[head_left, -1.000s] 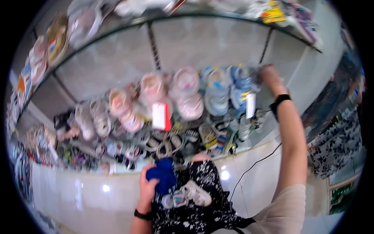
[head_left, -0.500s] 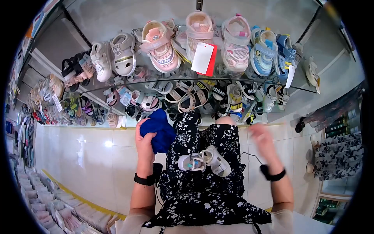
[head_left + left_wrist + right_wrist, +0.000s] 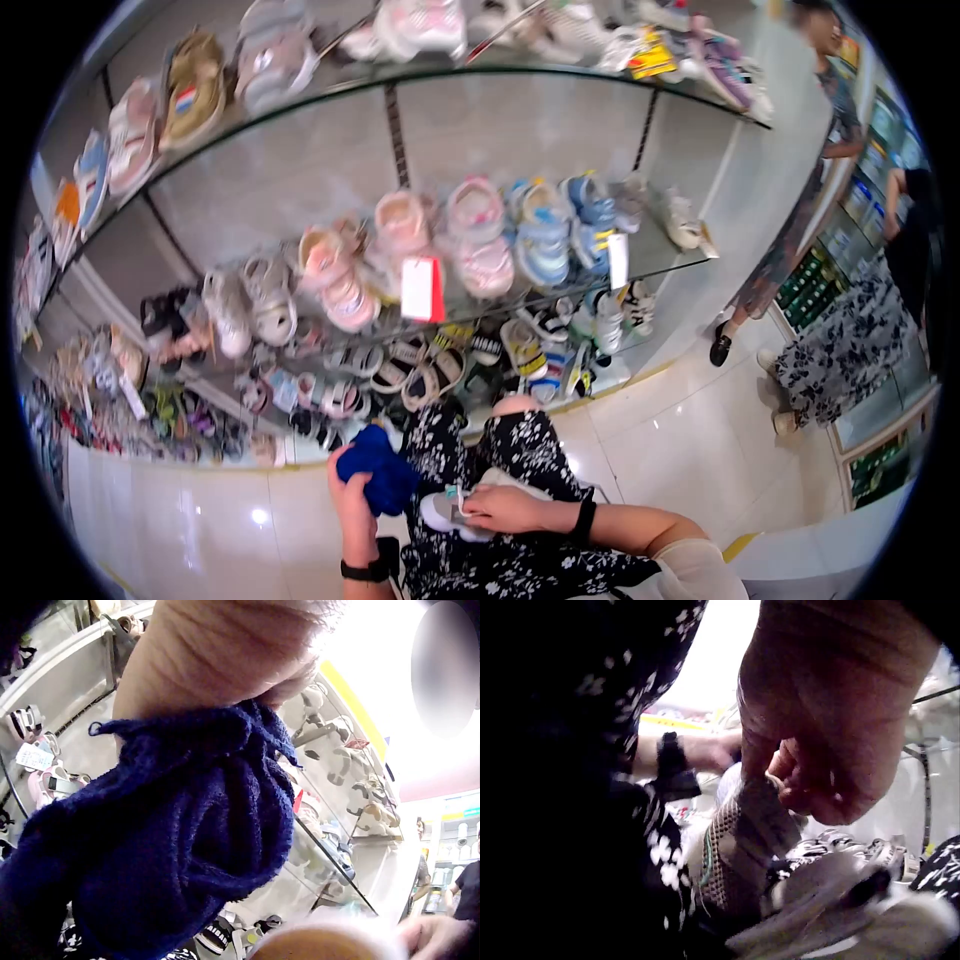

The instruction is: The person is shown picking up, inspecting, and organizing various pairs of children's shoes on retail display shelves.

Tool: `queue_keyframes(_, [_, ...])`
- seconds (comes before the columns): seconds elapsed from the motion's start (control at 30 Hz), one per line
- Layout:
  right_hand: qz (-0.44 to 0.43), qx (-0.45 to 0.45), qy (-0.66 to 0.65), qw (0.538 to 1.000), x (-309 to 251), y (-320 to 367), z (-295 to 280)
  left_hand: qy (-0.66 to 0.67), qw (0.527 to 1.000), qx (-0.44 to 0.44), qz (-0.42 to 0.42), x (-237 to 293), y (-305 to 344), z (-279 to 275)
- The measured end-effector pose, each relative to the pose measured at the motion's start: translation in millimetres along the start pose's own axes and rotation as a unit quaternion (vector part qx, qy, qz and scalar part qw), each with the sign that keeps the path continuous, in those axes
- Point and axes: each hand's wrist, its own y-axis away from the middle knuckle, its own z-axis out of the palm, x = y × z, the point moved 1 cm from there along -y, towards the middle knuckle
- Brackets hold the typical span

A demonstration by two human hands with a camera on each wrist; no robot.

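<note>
In the head view my left hand [image 3: 350, 500] grips a bunched dark blue cloth [image 3: 380, 475], held up left of the lap. The left wrist view shows the terry-like cloth [image 3: 180, 840] hanging in folds below the hand. My right hand [image 3: 510, 508] is over the lap and pinches a small light grey and white child's shoe [image 3: 438, 513] at its upper. Up close in the right wrist view, thumb and fingertips close on the top edge of the shoe [image 3: 754, 825], which has a mesh side. A second pale shoe [image 3: 515, 482] lies behind the right hand, partly hidden.
Ahead, a glass shelf [image 3: 640, 268] holds a row of children's shoes, with sandals [image 3: 430, 375] below and more shoes above. At its right end stands a light shoe [image 3: 683, 218]. People stand at the right, one in a patterned skirt [image 3: 845, 335].
My right hand has come from the shelf's right end down to the shoe on the lap and pinched it. A light shoe now shows where that hand was. The left hand keeps the cloth.
</note>
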Motion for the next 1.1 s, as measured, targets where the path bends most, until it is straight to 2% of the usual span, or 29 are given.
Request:
queue_keyframes(0.03, [0.002,0.025,-0.057,0.998,-9.1,3.0,-14.8,0.013,1.000,0.005,-0.003,7.4,1.5,5.2])
queue_keyframes(0.1, [0.077,0.050,-0.228,0.969,-23.8,14.5,-45.4,0.018,1.000,0.000,-0.012,20.0,3.9,15.7])
queue_keyframes(0.13, [0.084,0.105,-0.325,0.936,-23.4,18.6,-52.9,0.021,1.000,-0.003,-0.017,18.5,2.3,20.4])
queue_keyframes(0.2, [0.072,0.192,-0.514,0.833,-14.1,27.3,-69.8,0.028,0.999,-0.007,-0.028,15.1,-0.8,28.3])
queue_keyframes(0.23, [0.079,0.267,-0.514,0.811,-8.9,33.0,-81.7,0.035,0.999,-0.020,-0.024,14.1,-1.5,34.2])
queue_keyframes(0.27, [0.097,0.288,-0.552,0.776,-5.6,43.7,-100.2,0.041,0.998,-0.033,-0.021,12.9,-1.5,41.0])
queue_keyframes(0.3, [0.064,0.309,-0.589,0.744,-6.4,52.9,-121.1,0.049,0.998,-0.044,-0.019,12.3,-1.8,48.9])
queue_keyframes(0.33, [0.032,0.301,-0.593,0.746,9.3,65.7,-135.2,0.053,0.997,-0.056,-0.030,14.2,-1.5,56.8])
queue_keyframes(0.37, [0.032,0.331,-0.576,0.746,11.3,77.5,-155.1,0.045,0.996,-0.066,-0.027,16.9,-1.4,64.2])
queue_keyframes(0.43, [0.028,0.418,-0.456,0.785,17.1,104.7,-200.1,0.031,0.996,-0.083,-0.022,19.8,-1.4,78.5])
queue_keyframes(0.47, [0.027,0.501,-0.400,0.767,13.1,111.7,-223.5,0.048,0.994,-0.093,-0.030,14.4,-4.6,81.9])
queue_keyframes(0.5, [0.040,0.549,-0.302,0.778,5.0,117.7,-253.8,0.051,0.993,-0.102,-0.032,14.0,-5.9,86.7])
queue_keyframes(0.53, [0.091,0.591,-0.143,0.788,21.4,124.8,-278.1,0.052,0.992,-0.110,-0.035,14.3,-6.8,91.7])
queue_keyframes(0.57, [0.118,0.623,-0.094,0.768,18.7,123.8,-303.8,0.053,0.991,-0.119,-0.038,14.0,-7.6,96.7])
queue_keyframes(0.6, [0.139,0.643,0.052,0.751,31.6,124.8,-327.5,0.053,0.990,-0.122,-0.041,12.0,-8.6,100.9])
queue_keyframes(0.67, [0.127,0.632,0.206,0.736,55.4,119.8,-367.5,0.052,0.989,-0.128,-0.046,8.2,-10.9,108.9])
queue_keyframes(0.77, [0.214,0.574,0.295,0.733,75.9,103.5,-402.5,0.063,0.988,-0.125,-0.063,16.0,-9.2,119.8])
queue_keyframes(0.87, [0.250,0.523,0.315,0.751,91.5,86.3,-417.4,0.049,0.990,-0.117,-0.057,17.5,-12.2,120.0])
queue_keyframes(1.1, [0.249,0.534,0.353,0.727,106.0,68.9,-418.6,0.022,0.993,-0.110,-0.043,16.6,-19.3,111.0])
